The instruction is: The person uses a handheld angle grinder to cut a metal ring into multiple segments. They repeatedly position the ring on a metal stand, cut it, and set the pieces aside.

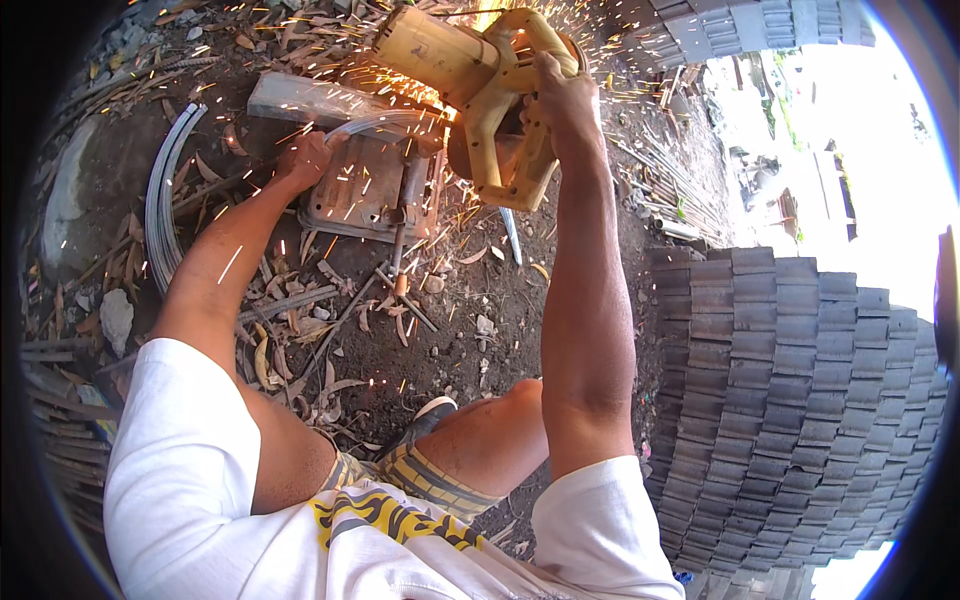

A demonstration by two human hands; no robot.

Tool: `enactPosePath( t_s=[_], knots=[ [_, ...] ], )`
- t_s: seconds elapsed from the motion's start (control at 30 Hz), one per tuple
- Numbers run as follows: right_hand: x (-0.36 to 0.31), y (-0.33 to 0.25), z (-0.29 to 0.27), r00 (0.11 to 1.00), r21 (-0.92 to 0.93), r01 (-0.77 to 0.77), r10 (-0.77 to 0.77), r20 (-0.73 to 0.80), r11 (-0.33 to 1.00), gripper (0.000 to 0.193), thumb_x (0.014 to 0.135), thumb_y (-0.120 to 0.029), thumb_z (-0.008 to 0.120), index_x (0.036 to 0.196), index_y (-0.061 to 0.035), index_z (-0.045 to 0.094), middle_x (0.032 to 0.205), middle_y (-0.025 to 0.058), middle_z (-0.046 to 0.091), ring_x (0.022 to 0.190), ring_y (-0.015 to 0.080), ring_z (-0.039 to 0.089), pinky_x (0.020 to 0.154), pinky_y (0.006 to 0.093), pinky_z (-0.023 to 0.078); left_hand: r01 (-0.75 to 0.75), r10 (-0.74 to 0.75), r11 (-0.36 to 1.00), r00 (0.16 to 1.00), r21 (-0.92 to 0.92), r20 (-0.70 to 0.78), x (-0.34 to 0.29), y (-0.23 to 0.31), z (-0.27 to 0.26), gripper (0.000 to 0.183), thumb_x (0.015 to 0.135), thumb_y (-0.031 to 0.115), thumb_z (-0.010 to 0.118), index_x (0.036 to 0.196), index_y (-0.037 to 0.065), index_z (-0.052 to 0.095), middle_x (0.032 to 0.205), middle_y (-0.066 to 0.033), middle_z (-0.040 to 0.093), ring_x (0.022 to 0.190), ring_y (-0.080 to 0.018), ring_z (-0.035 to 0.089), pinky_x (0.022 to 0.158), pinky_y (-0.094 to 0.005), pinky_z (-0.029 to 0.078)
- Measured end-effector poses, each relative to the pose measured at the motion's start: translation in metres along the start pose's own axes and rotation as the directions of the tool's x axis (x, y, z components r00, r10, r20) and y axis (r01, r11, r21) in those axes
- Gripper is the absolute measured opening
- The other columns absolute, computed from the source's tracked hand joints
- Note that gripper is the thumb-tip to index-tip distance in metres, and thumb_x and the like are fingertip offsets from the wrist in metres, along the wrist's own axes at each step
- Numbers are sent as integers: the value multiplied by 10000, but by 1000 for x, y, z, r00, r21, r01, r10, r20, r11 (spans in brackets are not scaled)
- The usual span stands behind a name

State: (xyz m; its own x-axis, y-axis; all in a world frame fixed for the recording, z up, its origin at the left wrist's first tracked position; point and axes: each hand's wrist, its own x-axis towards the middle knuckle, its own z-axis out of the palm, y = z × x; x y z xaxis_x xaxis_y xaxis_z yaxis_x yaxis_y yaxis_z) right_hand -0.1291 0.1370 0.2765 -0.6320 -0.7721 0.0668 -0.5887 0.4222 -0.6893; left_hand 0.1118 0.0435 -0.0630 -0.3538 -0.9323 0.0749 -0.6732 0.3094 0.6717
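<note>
My right hand [568,95] is wrapped round the handle of a yellow cut-off saw [490,160], whose motor body points to the upper left. Sparks spray around its cutting wheel, which is mostly hidden behind the yellow frame. My left hand [303,160] is closed on a bundle of thin, curved metal rods [385,120], left of the saw. The bundle runs over the saw's rusty metal base [350,185] towards the wheel. A clamp screw [408,195] lies along the right of the base.
Another bent rod bundle [160,200] curves down at the left. A grey block [300,97] lies behind the base. Stacked grey tiles [780,400] rise at the right, with pipes [680,205] beyond. Dry leaves, stones and sticks litter the dirt near my shoe [425,420].
</note>
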Motion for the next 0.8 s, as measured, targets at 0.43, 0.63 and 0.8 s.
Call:
enactPosePath(
  t_s=[0.43, 0.63, 0.8],
  knots=[
    [2, 4, 1, 1000, -128, 27, -26, 13, 991, 538, 909, -434, 664, 1096, 70, 674, 1007, 261, 719, 996, 375, 711, 854, 448, 556, 102, -102, 995, 993, 11, 54, 0, 15, -16, 715, 974, 636, 464, 997, -36, 708, 991, -327, 672, 999, -485, 650, 834, -544, 508],
    [54, -36, -40, 964, -156, 212, -180, 198, 965, 602, 895, -520, 651, 1120, 36, 709, 949, 173, 733, 863, 251, 722, 794, 387, 562, 3, -6, 1000, 995, 20, 104, -21, 13, -54, 666, 985, 581, 491, 1022, -51, 697, 1020, -329, 664, 1040, -501, 623, 857, -545, 503],
    [69, -71, -51, 977, -468, 174, -92, 193, 866, 457, 888, -401, 599, 1263, -151, 672, 1189, 79, 711, 1052, 269, 694, 896, 393, 527, 35, -43, 997, 993, 66, 110, -52, -2, -105, 738, 970, 644, 486, 881, -67, 664, 823, -271, 646, 804, -421, 637, 733, -509, 479]
  ],
)
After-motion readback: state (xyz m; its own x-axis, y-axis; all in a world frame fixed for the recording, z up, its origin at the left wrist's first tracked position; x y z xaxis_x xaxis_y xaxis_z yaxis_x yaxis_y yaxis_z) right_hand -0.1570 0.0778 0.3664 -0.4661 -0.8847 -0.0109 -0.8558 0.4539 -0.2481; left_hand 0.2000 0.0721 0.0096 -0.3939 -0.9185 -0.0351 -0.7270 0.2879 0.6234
